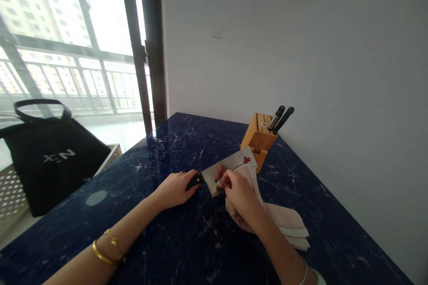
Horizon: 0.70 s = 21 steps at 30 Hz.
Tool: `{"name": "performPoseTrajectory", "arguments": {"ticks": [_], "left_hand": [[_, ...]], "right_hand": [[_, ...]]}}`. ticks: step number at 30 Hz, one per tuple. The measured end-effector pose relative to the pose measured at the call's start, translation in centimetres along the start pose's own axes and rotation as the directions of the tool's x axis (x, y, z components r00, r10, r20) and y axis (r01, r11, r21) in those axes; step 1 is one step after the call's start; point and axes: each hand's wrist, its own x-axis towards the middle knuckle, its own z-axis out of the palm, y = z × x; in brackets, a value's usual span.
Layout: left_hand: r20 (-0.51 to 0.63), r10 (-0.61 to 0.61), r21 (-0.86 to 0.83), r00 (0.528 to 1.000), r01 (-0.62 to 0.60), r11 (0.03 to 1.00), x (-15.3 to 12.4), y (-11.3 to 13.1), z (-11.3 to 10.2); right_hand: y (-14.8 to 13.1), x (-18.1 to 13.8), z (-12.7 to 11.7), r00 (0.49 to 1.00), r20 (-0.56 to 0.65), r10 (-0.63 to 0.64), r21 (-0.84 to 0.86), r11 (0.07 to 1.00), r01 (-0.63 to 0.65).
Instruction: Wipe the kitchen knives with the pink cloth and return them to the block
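My left hand is wrapped round the black handle of a cleaver, whose broad steel blade points to the right and away from me. My right hand is closed on a pale cloth and presses it against the blade near the handle end. Part of the cloth hangs from that hand and trails over the table to the right. On the blade near its far end is a small red mark or reflection. Just behind the blade's tip stands a wooden knife block with black-handled knives in its slots.
All this is on a dark blue marbled table that runs up to a plain wall. Beyond its left edge, a black bag rests on a pale perforated basket. Large windows stand at the far left.
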Motion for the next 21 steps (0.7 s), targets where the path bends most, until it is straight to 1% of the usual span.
{"name": "performPoseTrajectory", "arguments": {"ticks": [4,8,10,15,18,21], "left_hand": [[0.005,-0.018,0.0,1.0,0.018,1.0,0.0,-0.6,-0.1],[-0.029,-0.046,0.03,0.999,0.047,0.998,0.0,-1.0,-0.2],[-0.046,-0.061,0.032,0.997,0.062,0.998,0.0,-1.1,-0.3],[-0.071,-0.11,-0.001,0.991,0.11,0.994,0.1,-0.9,-0.3],[-0.073,-0.127,-0.022,0.989,0.126,0.992,0.2,-0.8,-0.4],[-0.06,-0.136,-0.004,0.989,0.136,0.991,0.1,-0.8,-0.6]], "right_hand": [[1.4,0.7,-0.7,0.996,-0.068,0.052,-0.01,0.999,-0.052],[2.3,1.1,-1.4,0.986,-0.167,-0.011,-0.131,0.991,-0.011],[2.5,1.2,-1.9,0.976,-0.216,-0.026,-0.168,0.986,-0.011],[2.6,1.3,-2.8,0.952,-0.304,0.028,-0.075,0.996,-0.053],[2.6,1.3,-3.0,0.945,-0.324,0.055,-0.027,0.997,-0.067],[2.6,1.3,-3.0,0.941,-0.329,0.08,0.007,0.997,-0.082]]}}
